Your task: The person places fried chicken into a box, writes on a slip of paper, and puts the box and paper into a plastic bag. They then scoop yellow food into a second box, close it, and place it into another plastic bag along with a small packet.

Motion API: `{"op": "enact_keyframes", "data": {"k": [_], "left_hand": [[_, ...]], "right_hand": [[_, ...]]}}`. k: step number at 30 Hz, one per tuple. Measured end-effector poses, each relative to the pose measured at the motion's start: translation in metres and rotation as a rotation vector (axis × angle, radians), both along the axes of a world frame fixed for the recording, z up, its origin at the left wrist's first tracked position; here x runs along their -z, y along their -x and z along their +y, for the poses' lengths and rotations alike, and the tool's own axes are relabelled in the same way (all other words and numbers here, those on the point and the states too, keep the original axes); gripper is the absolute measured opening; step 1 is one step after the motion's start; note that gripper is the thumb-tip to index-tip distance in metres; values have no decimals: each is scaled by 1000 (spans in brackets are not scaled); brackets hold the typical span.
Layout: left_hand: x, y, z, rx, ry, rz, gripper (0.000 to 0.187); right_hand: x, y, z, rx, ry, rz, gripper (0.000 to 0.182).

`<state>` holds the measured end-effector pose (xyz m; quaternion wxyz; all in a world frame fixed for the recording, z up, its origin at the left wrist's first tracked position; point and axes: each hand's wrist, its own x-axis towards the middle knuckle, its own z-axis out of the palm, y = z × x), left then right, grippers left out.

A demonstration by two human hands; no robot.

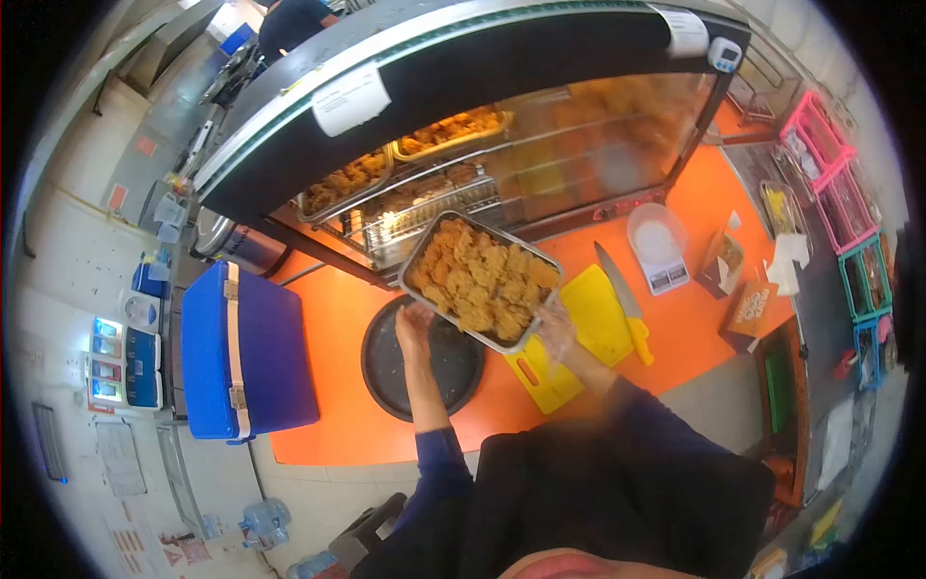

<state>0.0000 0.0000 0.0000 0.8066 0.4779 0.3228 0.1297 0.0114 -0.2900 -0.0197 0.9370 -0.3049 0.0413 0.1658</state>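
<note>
A metal tray (503, 237) heaped with breaded fried chicken pieces (482, 275) is held at a slant in front of a heated display cabinet (588, 135). My left hand (415, 323) grips the tray's near left side, its fingers partly hidden under the edge. On the right, my right hand (557, 331), in a clear plastic glove, grips the tray's near right end. Below the tray, a round black pan (424, 372) rests on the orange counter (328, 415). A yellow cutting board (593, 314) lies beside my right hand.
A yellow-handled knife (627, 294) lies across the board's right side. Farther right are a digital scale with a clear bowl (666, 275) and cardboard boxes (752, 311). A blue cooler box (246, 352) stands at left. More trays of chicken (449, 132) sit inside the cabinet.
</note>
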Motion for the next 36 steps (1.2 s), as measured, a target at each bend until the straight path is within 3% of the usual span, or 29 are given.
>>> {"op": "enact_keyframes", "data": {"k": [2,4,5,7,11,16,19,20,22,23,24,26,28,30,31,34,36], "left_hand": [[-9,24,-28,40,48,-3,60],[2,69,-95,91,117,68,61],[23,76,-109,81,154,93,62],[27,90,-149,91,240,193,64],[65,101,-188,71,344,277,63],[95,122,-215,40,323,281,48],[104,118,-213,0,293,272,40],[108,120,-215,-9,308,268,40],[117,126,-217,-25,317,264,40],[119,127,-218,-29,317,250,40],[118,127,-220,-32,316,237,40],[113,129,-225,-48,284,254,40],[107,130,-229,-63,247,272,41],[101,130,-238,-84,-36,390,39],[93,130,-249,-91,-40,386,39],[68,129,-275,-210,-201,282,30],[43,124,-298,-260,-248,234,28]], "right_hand": [[10,11,-38,28,3,-11,66],[26,50,-103,2,346,128,64],[22,63,-119,-1,356,154,64],[-45,79,-150,-37,415,290,62],[41,104,-198,-3,317,192,59],[56,130,-228,52,452,355,54],[159,124,-248,-98,487,349,46],[186,121,-257,-305,730,248,40],[63,106,-248,-488,1002,326,43],[64,101,-248,-492,996,321,43],[64,93,-251,-499,1338,344,41],[61,86,-256,-496,1678,355,38],[30,81,-252,-167,2094,-320,42],[7,61,-233,-258,2048,-399,42],[1,53,-229,-353,2007,-474,43],[32,49,-231,-200,2031,-702,42],[34,42,-242,-191,1966,-637,43]]}}
